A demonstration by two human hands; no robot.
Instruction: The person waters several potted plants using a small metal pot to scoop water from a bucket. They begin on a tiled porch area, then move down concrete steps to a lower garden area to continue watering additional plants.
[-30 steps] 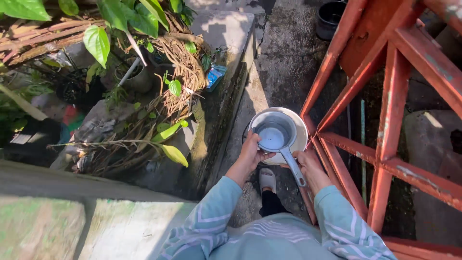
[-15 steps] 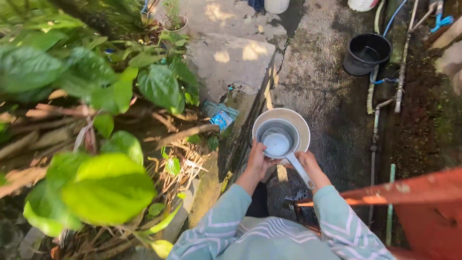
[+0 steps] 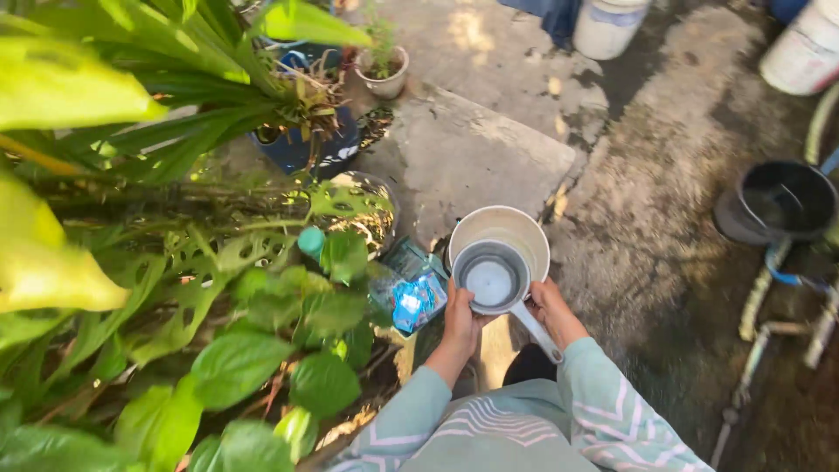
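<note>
A white bucket point(image 3: 516, 232) hangs in front of me, seen from above. A grey water dipper point(image 3: 490, 276) with a long handle rests in its mouth, water inside it. My left hand point(image 3: 460, 320) grips the bucket's near left rim. On the near right my right hand point(image 3: 551, 308) holds the rim, and the dipper's handle runs past its fingers. Both sleeves are pale green with white stripes.
Leafy plants point(image 3: 157, 288) crowd the left. A blue plastic packet point(image 3: 411, 300) lies by the plants. A small potted plant point(image 3: 383, 70) stands on a concrete slab point(image 3: 472, 149). Right: a black bucket point(image 3: 782, 203), pipes point(image 3: 769, 288), white buckets point(image 3: 607, 26).
The view has swung forward and left: the red metal frame is gone and more plants and concrete ground show. Both hands keep hold of the bucket with the dipper in it.
</note>
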